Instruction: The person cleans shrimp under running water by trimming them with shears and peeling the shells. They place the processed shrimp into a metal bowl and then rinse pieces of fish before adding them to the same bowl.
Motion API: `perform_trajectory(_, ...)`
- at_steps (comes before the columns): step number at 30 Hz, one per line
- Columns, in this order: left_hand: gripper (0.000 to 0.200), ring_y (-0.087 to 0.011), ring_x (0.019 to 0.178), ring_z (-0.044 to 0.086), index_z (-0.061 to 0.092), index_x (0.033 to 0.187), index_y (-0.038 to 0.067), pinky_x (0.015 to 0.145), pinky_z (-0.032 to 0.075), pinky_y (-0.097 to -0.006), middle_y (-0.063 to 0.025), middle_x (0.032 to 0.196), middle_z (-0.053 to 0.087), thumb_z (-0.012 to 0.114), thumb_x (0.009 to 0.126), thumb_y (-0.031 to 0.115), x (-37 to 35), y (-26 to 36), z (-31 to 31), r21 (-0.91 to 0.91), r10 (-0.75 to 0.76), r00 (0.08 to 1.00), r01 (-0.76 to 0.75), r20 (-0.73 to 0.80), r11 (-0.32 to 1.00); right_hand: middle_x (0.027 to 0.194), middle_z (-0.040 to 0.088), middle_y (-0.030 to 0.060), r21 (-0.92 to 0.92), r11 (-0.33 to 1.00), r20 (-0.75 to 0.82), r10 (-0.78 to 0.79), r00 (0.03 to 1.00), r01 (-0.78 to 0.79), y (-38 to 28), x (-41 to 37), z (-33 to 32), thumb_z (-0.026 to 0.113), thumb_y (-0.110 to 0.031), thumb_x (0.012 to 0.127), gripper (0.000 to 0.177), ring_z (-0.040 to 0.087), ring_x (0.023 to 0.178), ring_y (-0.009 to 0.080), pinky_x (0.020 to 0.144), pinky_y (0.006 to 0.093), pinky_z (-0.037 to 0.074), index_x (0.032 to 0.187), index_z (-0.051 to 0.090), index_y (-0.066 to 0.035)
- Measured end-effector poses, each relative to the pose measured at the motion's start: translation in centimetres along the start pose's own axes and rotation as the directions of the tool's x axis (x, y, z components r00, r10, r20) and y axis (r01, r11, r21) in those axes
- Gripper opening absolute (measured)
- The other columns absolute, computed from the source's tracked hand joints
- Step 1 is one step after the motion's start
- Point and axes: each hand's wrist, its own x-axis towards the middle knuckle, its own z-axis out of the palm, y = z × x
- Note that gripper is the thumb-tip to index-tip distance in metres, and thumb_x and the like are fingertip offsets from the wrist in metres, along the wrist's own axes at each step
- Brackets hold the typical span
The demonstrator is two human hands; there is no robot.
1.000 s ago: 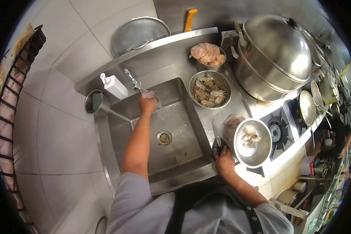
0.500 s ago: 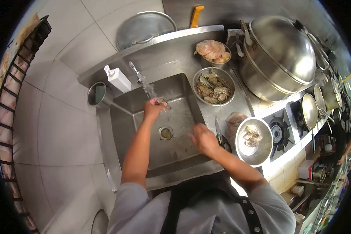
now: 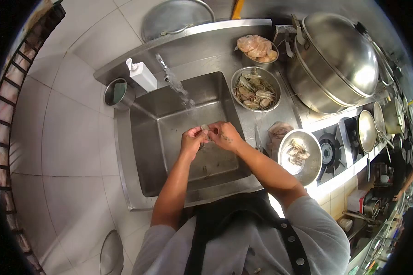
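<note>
Over the sink (image 3: 144, 151), my left hand (image 3: 192, 143) and my right hand (image 3: 226, 136) meet with fingertips pinched around one shrimp (image 3: 204, 128). Most of its body is covered by my fingers. Water pours from the tap (image 3: 166, 75) just beyond my hands and does not touch them. On the counter to the right, raw shrimp (image 3: 256, 89) fill a round metal bowl (image 3: 278, 96). Closer to me, a larger bowl (image 3: 312, 167) holds a small pile of shrimp (image 3: 298, 152).
Scissors or a knife (image 3: 258, 137) and a bagged item (image 3: 279, 134) lie between sink and larger bowl. A bowl of bagged meat (image 3: 254, 46), a big steamer pot (image 3: 332, 64) and a burner (image 3: 326, 153) stand right. Soap bottle (image 3: 143, 75) and metal cup (image 3: 127, 98) stand left.
My left hand has drawn the shrimp back from the running water toward me. My right hand has moved left and up from the sink's right side to meet it at the shrimp.
</note>
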Motion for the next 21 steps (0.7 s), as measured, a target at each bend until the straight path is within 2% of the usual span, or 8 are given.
perform_trajectory(5, 0.017, -0.0089, 0.066, 0.057, 0.064, 0.098, -0.001, 0.061, 0.047, -0.0231, -0.0025, 0.082, 0.064, 0.063, 0.089, 0.013, -1.0, -0.5, 0.1, 0.116, 0.002, 0.999, 0.005, -0.053, 0.993, 0.073, 0.063, 0.0193, 0.004, 0.998, 0.049, 0.057, 0.997, -0.057, 0.1, -0.6, 0.1, 0.063, -0.012, 0.077, 0.015, 0.061, 0.066, 0.0343, 0.064, 0.0387, 0.048, 0.084, 0.065, 0.000)
perform_trajectory(7, 0.014, -0.0074, 0.062, 0.054, 0.064, 0.096, -0.002, 0.056, 0.043, -0.0222, -0.0018, 0.076, 0.063, 0.062, 0.086, 0.008, -1.6, -0.4, 1.0, 0.151, 0.003, 0.989, 0.020, -0.147, 0.988, 0.071, 0.063, 0.0197, 0.085, 0.992, 0.021, 0.093, 0.995, -0.095, 1.4, -0.8, 1.0, 0.062, -0.011, 0.076, 0.016, 0.063, 0.065, 0.0322, 0.065, 0.0382, 0.049, 0.085, 0.065, 0.001)
perform_trajectory(11, 0.014, -0.0072, 0.059, 0.053, 0.064, 0.094, -0.003, 0.055, 0.043, -0.0221, -0.0017, 0.074, 0.062, 0.061, 0.084, 0.006, -1.7, -2.0, 2.0, 0.176, -0.018, 0.962, 0.068, -0.273, 0.982, 0.070, 0.063, 0.0203, 0.043, 0.995, 0.000, 0.092, 0.996, -0.091, 2.8, -1.1, 2.1, 0.062, -0.011, 0.074, 0.016, 0.063, 0.064, 0.0319, 0.064, 0.0385, 0.049, 0.084, 0.065, 0.002)
perform_trajectory(13, 0.015, -0.0071, 0.059, 0.053, 0.064, 0.094, -0.004, 0.054, 0.043, -0.0225, -0.0016, 0.073, 0.061, 0.061, 0.082, 0.004, -1.4, -3.0, 2.1, 0.195, 0.065, 0.943, 0.000, -0.327, 0.981, 0.068, 0.062, 0.0210, 0.069, 0.980, 0.027, 0.184, 0.983, -0.185, 3.0, -1.1, 2.4, 0.061, -0.015, 0.075, 0.018, 0.063, 0.064, 0.0337, 0.065, 0.0400, 0.049, 0.081, 0.066, 0.001)
perform_trajectory(14, 0.015, -0.0071, 0.059, 0.053, 0.064, 0.094, -0.004, 0.054, 0.043, -0.0225, -0.0016, 0.073, 0.061, 0.061, 0.082, 0.004, -1.4, -3.5, 2.0, 0.194, 0.065, 0.943, 0.000, -0.327, 0.981, 0.068, 0.062, 0.0210, 0.068, 0.980, 0.028, 0.184, 0.982, -0.186, 3.2, -1.2, 2.5, 0.061, -0.015, 0.075, 0.018, 0.063, 0.064, 0.0337, 0.065, 0.0400, 0.049, 0.081, 0.066, 0.001)
perform_trajectory(16, 0.015, -0.0075, 0.058, 0.053, 0.064, 0.094, -0.005, 0.054, 0.043, -0.0230, -0.0016, 0.072, 0.061, 0.061, 0.082, 0.004, -1.4, -3.5, 2.2, 0.156, 0.073, 0.931, -0.017, -0.357, 0.988, 0.066, 0.061, 0.0214, -0.061, 0.973, 0.105, 0.227, 0.968, -0.222, 3.5, -1.2, 2.6, 0.059, -0.019, 0.077, 0.022, 0.062, 0.064, 0.0353, 0.065, 0.0411, 0.049, 0.076, 0.065, 0.002)
perform_trajectory(20, 0.017, -0.0077, 0.058, 0.053, 0.064, 0.094, -0.005, 0.053, 0.043, -0.0231, -0.0013, 0.072, 0.061, 0.063, 0.084, 0.008, -1.4, -3.3, 2.5, 0.109, 0.040, 0.932, -0.001, -0.359, 0.994, 0.067, 0.060, 0.0222, -0.103, 0.982, 0.107, 0.166, 0.980, -0.156, 3.8, -1.4, 2.3, 0.056, -0.023, 0.080, 0.025, 0.060, 0.065, 0.0388, 0.062, 0.0438, 0.047, 0.075, 0.064, -0.001)
perform_trajectory(21, 0.018, -0.0080, 0.058, 0.053, 0.064, 0.093, -0.005, 0.053, 0.044, -0.0236, -0.0015, 0.072, 0.061, 0.065, 0.084, 0.011, -1.4, -3.1, 2.4, 0.108, 0.017, 0.947, 0.019, -0.321, 0.994, 0.066, 0.059, 0.0225, -0.076, 0.985, 0.103, 0.161, 0.981, -0.154, 3.6, -1.4, 2.1, 0.055, -0.022, 0.081, 0.024, 0.059, 0.065, 0.0404, 0.062, 0.0449, 0.047, 0.073, 0.063, 0.000)
